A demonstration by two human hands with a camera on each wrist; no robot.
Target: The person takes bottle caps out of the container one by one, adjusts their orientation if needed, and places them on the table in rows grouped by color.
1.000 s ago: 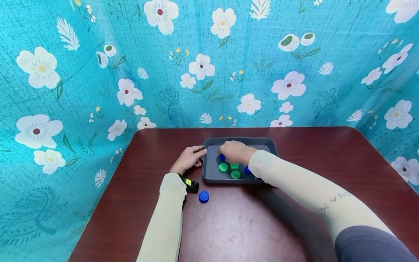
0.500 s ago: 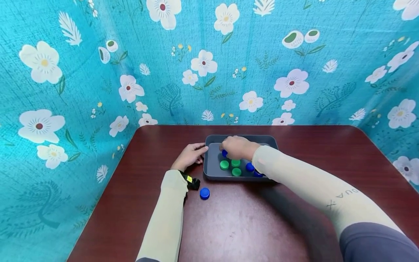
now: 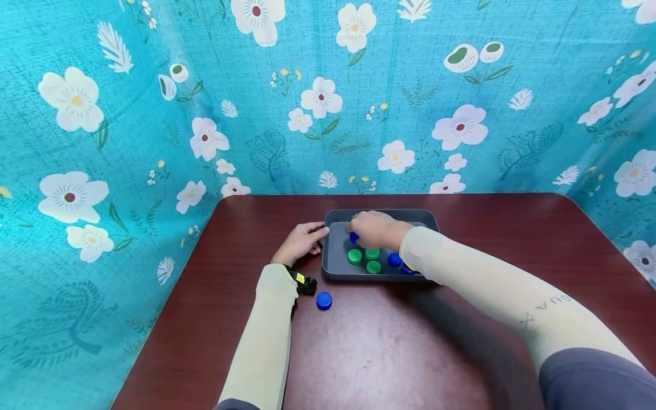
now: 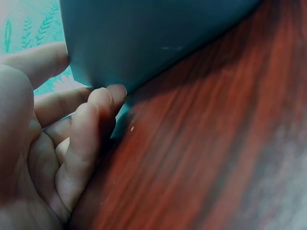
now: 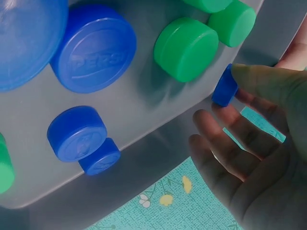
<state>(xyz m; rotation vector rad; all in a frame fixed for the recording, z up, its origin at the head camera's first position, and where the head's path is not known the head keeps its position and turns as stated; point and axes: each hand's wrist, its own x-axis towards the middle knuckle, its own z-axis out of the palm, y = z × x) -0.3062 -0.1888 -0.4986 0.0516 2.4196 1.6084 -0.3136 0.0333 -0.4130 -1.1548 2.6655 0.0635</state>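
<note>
My right hand [image 3: 376,229] reaches into a grey tray [image 3: 335,267]. Its thumb and fingers pinch a blue bottle cap [image 5: 225,86] near the tray's wall. My left hand [image 3: 299,244] touches the tray's left side, one fingertip at the rim and other fingertips against the lower outer wall [image 4: 144,43]. Several green bottle caps [image 3: 355,256] lie in the tray, left of further blue caps [image 3: 394,259]. The right forearm partly hides the tray's right end. One blue cap [image 3: 324,300] lies on the table in front of the tray.
A dark red wooden table [image 3: 369,353] bears the tray. Behind and beside it hangs a turquoise floral curtain [image 3: 287,51]. A black device [image 3: 306,285] sits at my left wrist, close to the loose blue cap.
The head view has shifted a little. My right hand stays over the tray's left part with the blue cap, and my left hand keeps its place at the tray's side.
</note>
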